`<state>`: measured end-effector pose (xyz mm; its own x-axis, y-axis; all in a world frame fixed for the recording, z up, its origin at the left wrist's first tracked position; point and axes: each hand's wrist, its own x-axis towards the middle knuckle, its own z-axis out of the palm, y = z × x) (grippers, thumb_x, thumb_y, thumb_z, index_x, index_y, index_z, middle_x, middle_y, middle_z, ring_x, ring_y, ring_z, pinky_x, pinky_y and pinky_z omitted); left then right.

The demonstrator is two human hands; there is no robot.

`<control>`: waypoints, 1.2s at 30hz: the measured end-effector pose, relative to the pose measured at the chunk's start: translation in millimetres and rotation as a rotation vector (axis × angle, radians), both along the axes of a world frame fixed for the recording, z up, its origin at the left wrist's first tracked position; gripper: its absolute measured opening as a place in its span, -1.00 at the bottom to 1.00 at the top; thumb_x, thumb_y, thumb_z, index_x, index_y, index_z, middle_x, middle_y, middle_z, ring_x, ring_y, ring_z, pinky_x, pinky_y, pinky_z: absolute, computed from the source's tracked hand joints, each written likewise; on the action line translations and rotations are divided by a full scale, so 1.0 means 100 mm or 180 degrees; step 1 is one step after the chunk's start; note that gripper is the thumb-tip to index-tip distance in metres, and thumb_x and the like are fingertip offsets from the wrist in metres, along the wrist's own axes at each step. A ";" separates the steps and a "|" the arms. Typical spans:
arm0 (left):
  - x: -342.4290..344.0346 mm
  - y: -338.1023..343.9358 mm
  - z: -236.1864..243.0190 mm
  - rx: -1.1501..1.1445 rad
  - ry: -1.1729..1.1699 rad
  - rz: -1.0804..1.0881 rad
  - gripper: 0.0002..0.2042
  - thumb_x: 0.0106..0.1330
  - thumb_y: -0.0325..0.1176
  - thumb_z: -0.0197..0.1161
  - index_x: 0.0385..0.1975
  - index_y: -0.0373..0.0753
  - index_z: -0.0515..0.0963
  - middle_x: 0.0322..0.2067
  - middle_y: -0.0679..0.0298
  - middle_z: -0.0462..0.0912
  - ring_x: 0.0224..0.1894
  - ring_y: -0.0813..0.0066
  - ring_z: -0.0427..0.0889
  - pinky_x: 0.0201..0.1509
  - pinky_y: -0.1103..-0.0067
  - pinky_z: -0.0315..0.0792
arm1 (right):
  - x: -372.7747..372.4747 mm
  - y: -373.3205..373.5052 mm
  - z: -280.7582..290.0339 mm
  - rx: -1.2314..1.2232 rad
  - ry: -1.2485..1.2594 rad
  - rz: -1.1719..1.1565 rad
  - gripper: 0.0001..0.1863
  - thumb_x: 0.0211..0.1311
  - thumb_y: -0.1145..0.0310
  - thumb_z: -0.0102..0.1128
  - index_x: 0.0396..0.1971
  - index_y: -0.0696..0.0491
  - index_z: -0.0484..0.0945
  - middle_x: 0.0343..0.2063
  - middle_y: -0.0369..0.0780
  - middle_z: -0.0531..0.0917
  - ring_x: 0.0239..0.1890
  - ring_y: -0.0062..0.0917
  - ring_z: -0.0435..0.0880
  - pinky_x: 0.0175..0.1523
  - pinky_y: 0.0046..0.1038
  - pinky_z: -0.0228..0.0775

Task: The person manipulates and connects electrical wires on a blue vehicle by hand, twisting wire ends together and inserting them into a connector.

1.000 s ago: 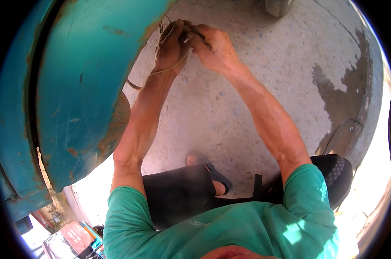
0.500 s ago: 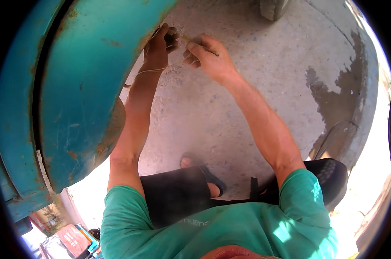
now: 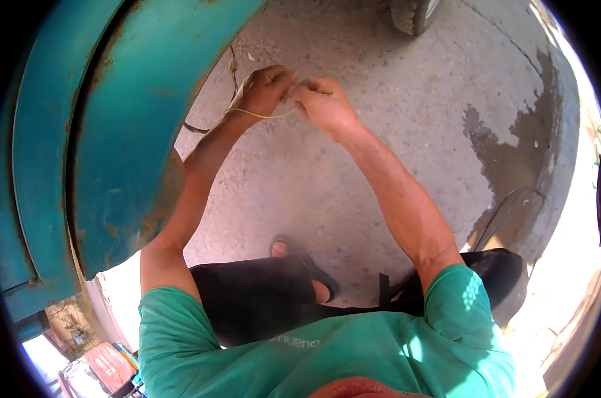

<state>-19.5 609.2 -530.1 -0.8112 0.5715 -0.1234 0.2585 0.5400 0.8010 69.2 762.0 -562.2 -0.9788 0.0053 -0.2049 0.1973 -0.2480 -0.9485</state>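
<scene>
My left hand (image 3: 267,91) and my right hand (image 3: 324,106) meet fingertip to fingertip above the concrete, beside the rusty teal vehicle panel (image 3: 144,113). A thin yellowish wire (image 3: 268,117) curves across my left wrist and ends in the pinched fingers of my right hand. The left fingers are curled in and slightly blurred; what they grip is hidden. Behind the left wrist, a dark cable (image 3: 234,69) hangs from the panel's edge, and another dark cable end (image 3: 194,128) shows lower down.
A tyre (image 3: 413,16) stands at the far edge. On the right, a wet patch (image 3: 516,152) marks the concrete floor (image 3: 380,60), with a black cable (image 3: 499,215) near it. A reddish case (image 3: 109,366) lies among other items at the lower left. My sandalled foot (image 3: 320,275) rests below my arms.
My left hand has come out from the panel's edge, nearer to me, and closed up to my right hand. The right hand has moved slightly nearer. The panel has shifted in view.
</scene>
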 end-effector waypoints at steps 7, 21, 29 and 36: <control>0.25 0.08 -0.01 0.0500 -0.0457 0.0463 -0.74 0.40 -0.23 0.19 -0.49 -0.24 0.50 -0.56 0.44 0.47 -0.53 0.70 0.37 -0.46 0.63 0.28 | 0.15 -0.06 0.07 -0.0025 -0.0166 -0.0184 -0.69 0.24 0.18 0.10 -0.42 0.13 0.65 -0.58 -0.36 0.55 -0.48 -0.65 0.46 -0.38 -0.48 0.29; 0.42 0.23 0.09 0.0763 -0.0705 0.0415 -0.85 0.44 -0.33 0.09 -0.21 -0.24 0.55 -0.46 0.39 0.53 -0.46 0.71 0.43 -0.38 0.69 0.36 | 0.26 0.34 0.06 -0.0244 -0.0384 0.0163 -0.77 0.17 0.21 0.21 -0.50 0.07 0.53 -0.58 -0.31 0.55 -0.55 -0.64 0.46 -0.46 -0.53 0.22; 0.45 0.08 0.07 0.0518 -0.0437 0.0068 -0.80 0.41 -0.35 0.16 -0.09 -0.29 0.58 -0.36 0.34 0.62 -0.39 0.65 0.52 -0.30 0.63 0.42 | 0.20 0.26 0.05 -0.1003 -0.0509 -0.0286 -0.80 0.29 0.25 0.13 -0.43 0.07 0.55 -0.53 -0.29 0.59 -0.56 -0.64 0.49 -0.47 -0.53 0.27; 0.48 0.03 0.14 -0.0264 0.0069 0.0002 -0.75 0.45 -0.30 0.10 -0.04 -0.29 0.58 -0.38 0.37 0.57 -0.38 0.65 0.48 -0.30 0.63 0.42 | 0.19 0.18 -0.18 -0.0514 0.0413 -0.0367 -0.75 0.29 0.38 0.15 -0.08 0.13 0.52 -0.34 -0.28 0.63 -0.39 -0.62 0.59 -0.30 -0.56 0.39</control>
<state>28.4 612.7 -515.6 -0.8145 0.5596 -0.1527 0.2751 0.6044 0.7477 87.9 779.9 -580.3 -0.9918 0.0961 -0.0847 0.0377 -0.4125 -0.9102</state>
